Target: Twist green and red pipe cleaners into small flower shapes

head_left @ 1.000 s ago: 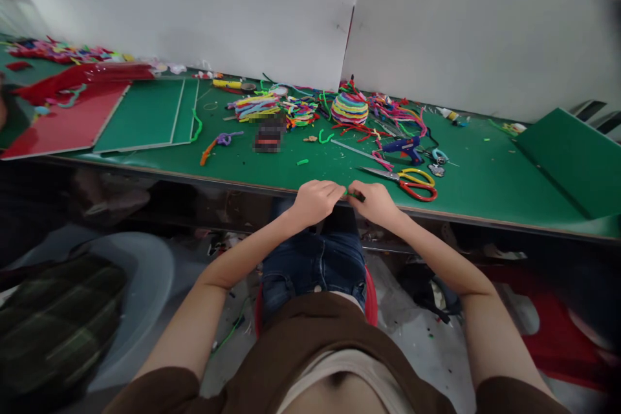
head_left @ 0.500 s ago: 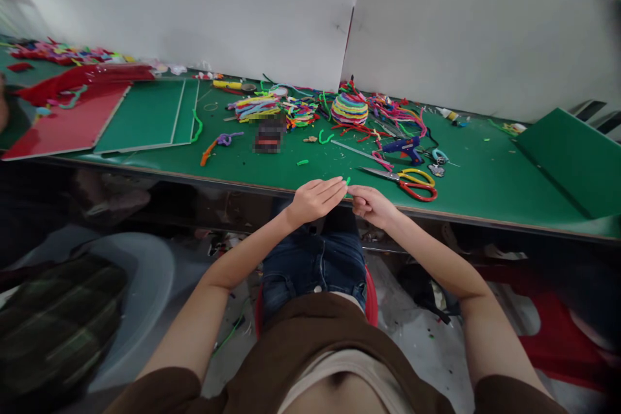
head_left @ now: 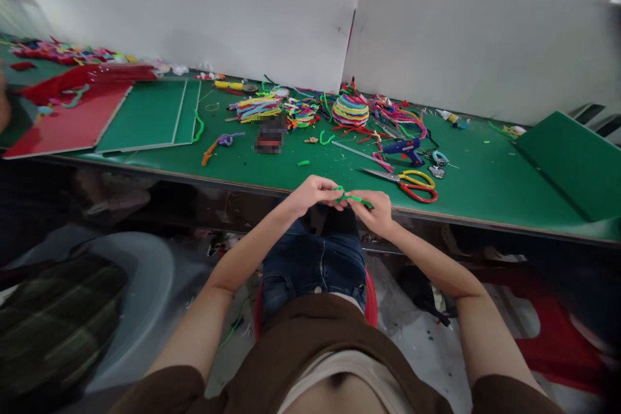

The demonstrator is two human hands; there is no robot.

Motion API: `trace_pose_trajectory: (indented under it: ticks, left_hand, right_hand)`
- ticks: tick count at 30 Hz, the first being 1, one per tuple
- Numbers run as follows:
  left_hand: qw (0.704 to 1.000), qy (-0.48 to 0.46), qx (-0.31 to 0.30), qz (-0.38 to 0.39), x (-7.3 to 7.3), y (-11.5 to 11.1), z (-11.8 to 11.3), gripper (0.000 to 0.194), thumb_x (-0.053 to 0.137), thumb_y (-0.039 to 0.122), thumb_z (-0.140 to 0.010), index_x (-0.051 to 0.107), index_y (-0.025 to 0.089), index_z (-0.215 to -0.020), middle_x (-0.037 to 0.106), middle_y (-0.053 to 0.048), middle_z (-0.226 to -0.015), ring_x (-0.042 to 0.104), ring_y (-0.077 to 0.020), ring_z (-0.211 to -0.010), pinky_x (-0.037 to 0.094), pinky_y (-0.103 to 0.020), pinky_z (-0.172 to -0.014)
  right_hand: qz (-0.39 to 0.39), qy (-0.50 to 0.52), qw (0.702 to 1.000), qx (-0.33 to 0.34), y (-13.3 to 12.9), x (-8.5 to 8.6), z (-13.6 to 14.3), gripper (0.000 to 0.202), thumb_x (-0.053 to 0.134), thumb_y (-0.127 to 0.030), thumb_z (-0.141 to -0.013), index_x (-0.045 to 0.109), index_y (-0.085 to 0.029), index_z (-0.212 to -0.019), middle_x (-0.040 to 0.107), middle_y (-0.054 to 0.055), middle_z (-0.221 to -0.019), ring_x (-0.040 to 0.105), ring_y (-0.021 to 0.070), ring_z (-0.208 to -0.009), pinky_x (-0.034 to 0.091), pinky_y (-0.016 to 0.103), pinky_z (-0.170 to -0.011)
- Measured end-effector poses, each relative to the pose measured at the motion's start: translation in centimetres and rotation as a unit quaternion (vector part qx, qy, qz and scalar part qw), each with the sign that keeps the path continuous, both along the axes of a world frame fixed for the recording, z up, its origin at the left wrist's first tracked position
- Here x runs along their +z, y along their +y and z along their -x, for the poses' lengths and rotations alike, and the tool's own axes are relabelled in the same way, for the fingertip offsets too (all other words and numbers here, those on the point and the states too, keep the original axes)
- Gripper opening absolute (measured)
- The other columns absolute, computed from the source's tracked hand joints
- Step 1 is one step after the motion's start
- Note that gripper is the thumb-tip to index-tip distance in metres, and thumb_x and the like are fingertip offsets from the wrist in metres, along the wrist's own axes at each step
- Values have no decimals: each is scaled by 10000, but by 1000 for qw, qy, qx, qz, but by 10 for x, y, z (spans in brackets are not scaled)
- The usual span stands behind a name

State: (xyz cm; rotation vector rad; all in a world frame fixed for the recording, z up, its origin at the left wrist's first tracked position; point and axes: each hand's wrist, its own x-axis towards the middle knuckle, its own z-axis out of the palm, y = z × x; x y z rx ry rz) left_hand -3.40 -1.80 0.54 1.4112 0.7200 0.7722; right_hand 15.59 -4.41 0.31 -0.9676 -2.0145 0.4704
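Note:
Near the table's front edge, my left hand [head_left: 313,195] pinches one part of a bright green pipe cleaner [head_left: 361,201]. Close beside it, my right hand [head_left: 376,210] is closed on the same green piece, whose end shows over the fingers. Scissors [head_left: 412,184] with one yellow and one red handle lie just right of my hands. A short green piece [head_left: 303,163] and a curved green piece [head_left: 326,138] rest on the table beyond them.
Farther back are a striped colourful dome [head_left: 350,110], a blue glue gun [head_left: 403,149] and pipe cleaner bundles [head_left: 257,107]. Green boards [head_left: 145,118] and a red board [head_left: 72,123] lie left. Another green board [head_left: 572,165] stands at the right. White panels [head_left: 194,13] line the back.
Both hands have turned and drawn slightly lower, with the fingers now curled in pinches. More of the green pipe cleaner shows between and over them.

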Motion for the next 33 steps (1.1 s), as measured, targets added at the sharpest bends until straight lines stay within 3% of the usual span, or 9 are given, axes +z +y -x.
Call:
trace_pose_trajectory:
  ticks: [5, 7, 10, 12, 14, 17, 21, 27, 33]
  left_hand:
    - [976, 8, -142, 165, -2, 10, 11, 406, 816, 443, -540, 674, 103, -712, 707, -84, -694, 647, -131, -569, 516, -238, -586]
    - [984, 32, -126, 125, -7, 10, 9, 379, 779, 443, -603, 678, 105, -740, 717, -90, -731, 662, -136, -609, 516, -234, -608]
    - [994, 97, -24, -50, -11, 4, 4, 291, 663, 402, -751, 688, 119, -818, 730, -86, -788, 686, -154, -707, 519, -241, -674]
    - [954, 181, 80, -224, -12, 0, 3, 237, 596, 355, -818, 700, 151, -874, 736, -76, -843, 692, -168, -781, 517, -259, -727]
    - [870, 256, 135, -399, -12, -4, 3, 207, 548, 301, -857, 705, 186, -928, 735, -68, -916, 690, -180, -863, 510, -283, -786]
    - [755, 279, 88, -587, -10, -5, 6, 241, 464, 198, -902, 681, 203, -1006, 714, -69, -1031, 663, -163, -985, 498, -290, -858]
    - [674, 263, 41, -689, -11, -5, 9, 260, 430, 145, -919, 647, 194, -1055, 689, -63, -1101, 636, -140, -1053, 504, -273, -875]
    - [672, 242, 42, -698, -17, -3, 12, 266, 446, 148, -917, 613, 204, -1117, 663, -72, -1158, 609, -148, -1105, 504, -281, -893]
    - [691, 239, 38, -682, -22, 0, 15, 272, 442, 162, -918, 620, 222, -1115, 664, -70, -1156, 603, -154, -1116, 509, -284, -900]
  right_hand:
    - [-192, -303, 911, 203, 13, 16, -23, 283, 386, -292, -936, 658, -230, -982, 543, -9, -532, 434, 97, -492, 277, 285, -497]
    - [-221, -332, 891, 217, 16, 17, -27, 296, 363, -252, -945, 644, -227, -1034, 584, 2, -582, 468, 102, -524, 296, 282, -506]
    - [-207, -291, 916, 182, 17, 10, -28, 308, 348, -215, -939, 641, -199, -1033, 676, 43, -734, 552, 110, -611, 375, 266, -569]
    - [-139, -230, 952, 145, 16, 4, -26, 288, 366, -214, -931, 639, -181, -1015, 698, 56, -798, 602, 117, -682, 424, 252, -633]
    - [-39, -167, 979, 111, 16, 2, -23, 256, 391, -227, -920, 633, -173, -984, 693, 39, -769, 619, 115, -691, 444, 237, -661]
    - [72, -130, 985, 81, 17, 5, -19, 194, 447, -248, -883, 624, -169, -888, 656, 7, -706, 584, 98, -621, 428, 218, -632]
    - [96, -158, 980, 75, 19, 9, -15, 134, 566, -274, -790, 580, -161, -719, 551, -30, -619, 458, 81, -563, 344, 206, -558]
    - [276, -89, 955, 65, 21, 7, -11, 341, 595, -423, -749, 481, -166, -557, 394, -77, -480, 338, 54, -477, 254, 202, -475]
    - [533, 139, 828, 107, 22, 7, -11, 374, 686, -487, -676, 540, -143, -646, 438, -78, -454, 315, 22, -398, 192, 186, -407]
